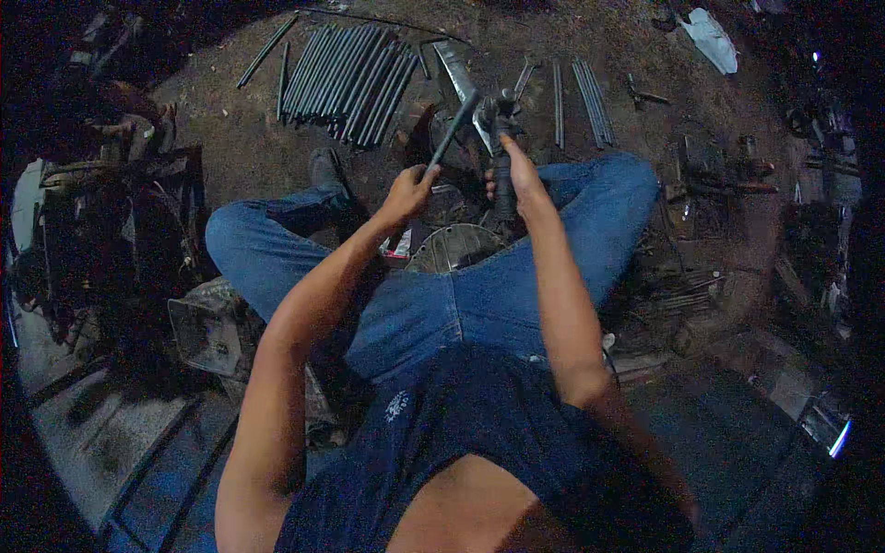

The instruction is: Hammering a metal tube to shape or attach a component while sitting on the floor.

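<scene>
My left hand (408, 194) is closed around the lower end of a grey metal rod (453, 129), which slants up and to the right. In my right hand (525, 175) is a dark tool with a thick handle (502, 189); its bulky head (498, 109) points away from me. The exact kind of tool is hard to make out in the dim light. The rod's upper end is close to the tool's head; whether they touch I cannot tell. Beyond both lies a long, shiny metal strip (454, 69), partly hidden by the rod and the tool.
Many similar rods (346, 83) lie side by side on the dirt floor ahead, with a smaller group (592, 101) to the right. A wrench (525, 76) lies between. A rounded metal piece (456, 247) sits between my legs. Dark machinery (120, 240) stands left; a white bag (710, 41) lies far right.
</scene>
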Demonstrator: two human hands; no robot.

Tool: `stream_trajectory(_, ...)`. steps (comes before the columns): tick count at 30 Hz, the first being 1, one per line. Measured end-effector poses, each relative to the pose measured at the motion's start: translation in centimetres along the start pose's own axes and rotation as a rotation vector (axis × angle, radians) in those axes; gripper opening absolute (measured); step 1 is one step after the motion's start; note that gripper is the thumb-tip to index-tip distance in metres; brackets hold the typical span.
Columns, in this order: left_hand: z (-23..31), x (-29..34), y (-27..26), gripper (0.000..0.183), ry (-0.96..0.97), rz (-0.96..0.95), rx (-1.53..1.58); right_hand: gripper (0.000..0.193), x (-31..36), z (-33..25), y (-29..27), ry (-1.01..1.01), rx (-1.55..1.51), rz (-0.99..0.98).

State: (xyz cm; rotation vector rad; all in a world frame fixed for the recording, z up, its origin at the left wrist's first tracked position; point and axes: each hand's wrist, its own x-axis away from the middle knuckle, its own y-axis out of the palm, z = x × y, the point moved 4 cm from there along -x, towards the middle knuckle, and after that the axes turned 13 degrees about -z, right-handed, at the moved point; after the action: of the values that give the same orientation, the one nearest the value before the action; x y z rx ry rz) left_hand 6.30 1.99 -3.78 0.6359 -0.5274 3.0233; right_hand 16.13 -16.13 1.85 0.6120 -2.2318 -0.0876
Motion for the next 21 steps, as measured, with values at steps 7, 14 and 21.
stream_trajectory(7,-2.1,-0.5,1.0,0.053,0.007,-0.047,-0.019,0.053,0.2,-1.5,1.1,-0.051,0.015,0.134)
stream_trajectory(14,-1.8,0.0,1.5,0.048,-0.095,-0.011,-0.052,0.058,6.3,-17.7,2.8,-0.65,0.281,-0.148)
stream_trajectory(21,-0.9,0.2,1.0,0.047,-0.076,-0.004,-0.157,0.067,8.4,-21.6,6.2,-0.903,-0.045,-0.009)
